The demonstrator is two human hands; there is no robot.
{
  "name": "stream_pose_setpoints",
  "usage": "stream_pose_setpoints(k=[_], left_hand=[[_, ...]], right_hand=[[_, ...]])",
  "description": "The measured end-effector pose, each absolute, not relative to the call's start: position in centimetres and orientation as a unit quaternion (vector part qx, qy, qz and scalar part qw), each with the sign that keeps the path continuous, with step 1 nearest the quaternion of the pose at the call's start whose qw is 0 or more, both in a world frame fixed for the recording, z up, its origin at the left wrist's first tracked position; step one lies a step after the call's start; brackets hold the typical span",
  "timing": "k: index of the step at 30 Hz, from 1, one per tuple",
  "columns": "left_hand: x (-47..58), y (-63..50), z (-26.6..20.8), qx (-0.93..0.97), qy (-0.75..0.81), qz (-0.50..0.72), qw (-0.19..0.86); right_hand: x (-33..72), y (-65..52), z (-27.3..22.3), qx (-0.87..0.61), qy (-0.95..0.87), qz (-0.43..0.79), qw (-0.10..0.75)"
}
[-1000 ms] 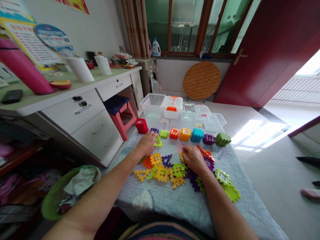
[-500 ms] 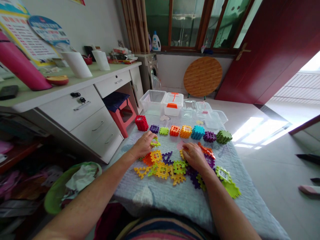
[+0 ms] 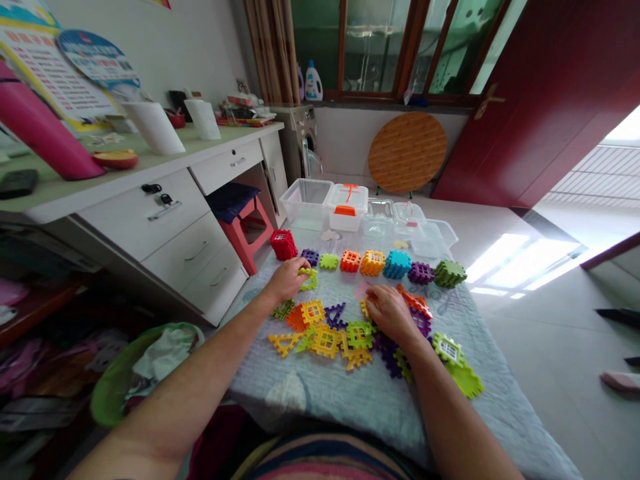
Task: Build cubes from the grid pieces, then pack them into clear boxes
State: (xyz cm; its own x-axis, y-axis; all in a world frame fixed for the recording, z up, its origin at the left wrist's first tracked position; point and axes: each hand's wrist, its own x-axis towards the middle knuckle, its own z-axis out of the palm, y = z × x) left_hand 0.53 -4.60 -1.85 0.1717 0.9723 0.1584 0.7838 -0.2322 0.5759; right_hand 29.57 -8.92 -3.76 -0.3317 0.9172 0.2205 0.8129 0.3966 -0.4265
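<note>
My left hand [image 3: 289, 279] is closed on a lime-green toothed building tile [image 3: 309, 279], just in front of a row of stacked tiles. My right hand [image 3: 387, 307] rests over the loose pieces with its fingers curled down; what lies under the fingertips is mostly hidden, though a yellow tile edge shows beside them. Loose tiles lie between and around the hands: a yellow window tile [image 3: 327, 341], a purple triangle [image 3: 335, 315], a lime window tile [image 3: 359, 335] and an orange piece [image 3: 415, 301]. The row behind runs from a red stack [image 3: 284, 245] to a green stack [image 3: 449, 273].
Clear plastic boxes stand at the far end of the cloth-covered table [image 3: 300, 420], one with an orange-latched lid [image 3: 349, 207]. A white desk [image 3: 200, 160] and a pink stool [image 3: 250, 230] are on the left. A green basket [image 3: 107, 393] sits low at left.
My left hand has shifted slightly left and away from me with the lime tile, uncovering a dark green tile below it. My right hand has stayed nearly in place.
</note>
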Motion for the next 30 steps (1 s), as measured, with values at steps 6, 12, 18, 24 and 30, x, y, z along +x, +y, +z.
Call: stream_pose_setpoints(k=[6, 12, 18, 24, 30], left_hand=[[0.2, -4.3, -1.7, 0.648, 0.660, 0.257, 0.279], [1.2, -4.3, -1.8, 0.584, 0.667, 0.307, 0.345], [1.5, -4.3, -2.0, 0.557, 0.673, 0.332, 0.357], [1.2, -3.8, -2.7, 0.619, 0.686, 0.314, 0.218], [1.4, -3.7, -3.5, 0.587, 0.711, 0.329, 0.204]], right_hand=[[29.5, -9.1, -3.6, -0.540, -0.806, 0.117, 0.213], [29.4, -9.1, -3.5, -0.538, -0.807, 0.120, 0.213], [29.4, -9.1, -3.5, -0.541, -0.806, 0.121, 0.209], [29.4, -9.1, -3.5, -0.539, -0.806, 0.119, 0.212], [29.5, -9.1, -3.6, -0.540, -0.805, 0.117, 0.214]])
